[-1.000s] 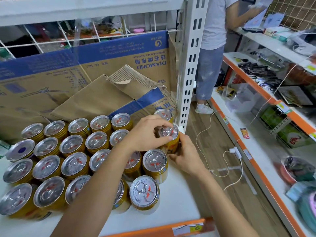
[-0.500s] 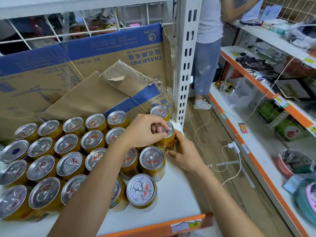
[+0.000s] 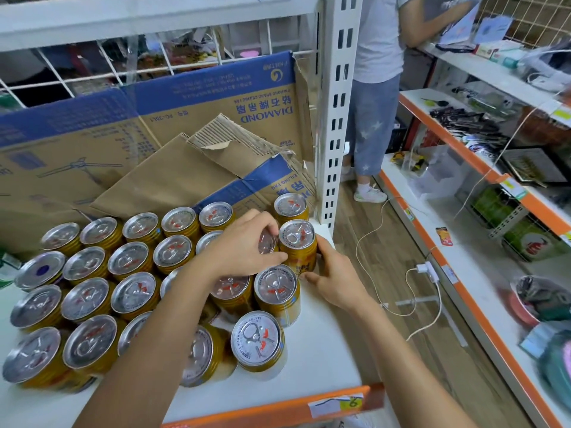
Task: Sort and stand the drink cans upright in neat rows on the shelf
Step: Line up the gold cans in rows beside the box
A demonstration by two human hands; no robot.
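Note:
Several gold drink cans (image 3: 133, 291) with silver lids stand upright in rows on the white shelf (image 3: 324, 359). At the right end of the rows, my right hand (image 3: 335, 274) grips the side of one upright can (image 3: 298, 242), thumb low on its front and fingers behind it. My left hand (image 3: 244, 247) reaches over the rows. Its fingers curl over the lid of the neighbouring can (image 3: 266, 242), which is mostly hidden, and its thumb lies against the gripped can. One more can (image 3: 290, 205) stands just behind, by the post.
Flattened cardboard boxes (image 3: 185, 168) lean behind the cans. A white slotted post (image 3: 336, 118) stands at the shelf's right corner. A person (image 3: 374, 88) stands in the aisle. An orange-edged shelf (image 3: 482, 304) with goods runs along the right, with a white charger cable (image 3: 426, 268).
My left hand has slid left off the gripped can's lid, which now shows fully. My right hand stays on that can's side. The view has shifted slightly.

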